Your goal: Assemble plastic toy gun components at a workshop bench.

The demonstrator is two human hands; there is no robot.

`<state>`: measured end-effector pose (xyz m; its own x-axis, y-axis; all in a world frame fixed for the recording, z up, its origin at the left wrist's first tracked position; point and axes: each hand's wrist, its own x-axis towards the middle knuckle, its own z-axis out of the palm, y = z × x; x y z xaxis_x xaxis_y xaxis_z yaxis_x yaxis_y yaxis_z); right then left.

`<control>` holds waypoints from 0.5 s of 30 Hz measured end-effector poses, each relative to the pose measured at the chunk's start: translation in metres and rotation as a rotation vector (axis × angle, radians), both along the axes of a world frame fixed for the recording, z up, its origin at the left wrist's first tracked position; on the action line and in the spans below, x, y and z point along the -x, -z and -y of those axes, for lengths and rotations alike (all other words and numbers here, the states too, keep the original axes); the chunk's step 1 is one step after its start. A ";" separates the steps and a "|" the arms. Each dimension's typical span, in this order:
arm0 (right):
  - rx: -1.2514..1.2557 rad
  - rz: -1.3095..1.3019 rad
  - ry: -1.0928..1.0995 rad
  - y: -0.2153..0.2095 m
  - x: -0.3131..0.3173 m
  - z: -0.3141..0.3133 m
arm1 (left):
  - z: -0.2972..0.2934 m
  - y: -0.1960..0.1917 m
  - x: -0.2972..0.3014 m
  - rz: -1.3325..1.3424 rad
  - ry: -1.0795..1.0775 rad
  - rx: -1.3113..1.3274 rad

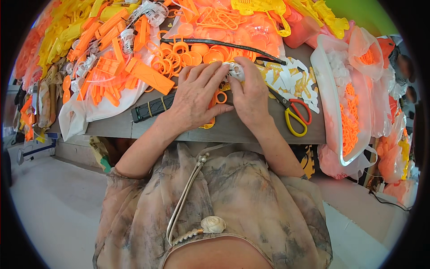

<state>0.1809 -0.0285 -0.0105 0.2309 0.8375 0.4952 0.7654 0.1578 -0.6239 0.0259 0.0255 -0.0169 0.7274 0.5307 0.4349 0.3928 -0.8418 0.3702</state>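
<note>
My right hand point(249, 92) pinches a small white plastic mechanism point(235, 71) between thumb and fingers above the dark table. Beside it my left hand point(195, 94) spreads over the work, fingers stretched toward the white piece and thumb apart; its fingertips are close to that piece, though contact is unclear. Below my palms an orange ring point(221, 97) and part of an orange piece show, mostly covered by the left hand. A black ribbed bar point(152, 107) lies to the left of my left wrist. Scissors with red and yellow handles point(295, 123) lie to the right of my right hand.
Orange plastic parts point(109, 69) heap at the left, orange rings and cups point(179, 58) behind my hands. A black strip point(224, 43) crosses the back. White and gold cut pieces point(295, 80) lie at right, beside a white bin point(329, 103) holding orange chain links.
</note>
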 end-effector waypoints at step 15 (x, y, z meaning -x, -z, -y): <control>0.134 0.788 0.322 -0.024 -0.136 -0.087 | 0.020 -0.020 0.048 0.186 -0.055 0.132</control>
<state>0.3171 0.0582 0.0134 0.0975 0.8531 0.5126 0.9778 -0.1782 0.1105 -0.0224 0.0052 0.0029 0.6095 0.6287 0.4830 0.3519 -0.7604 0.5458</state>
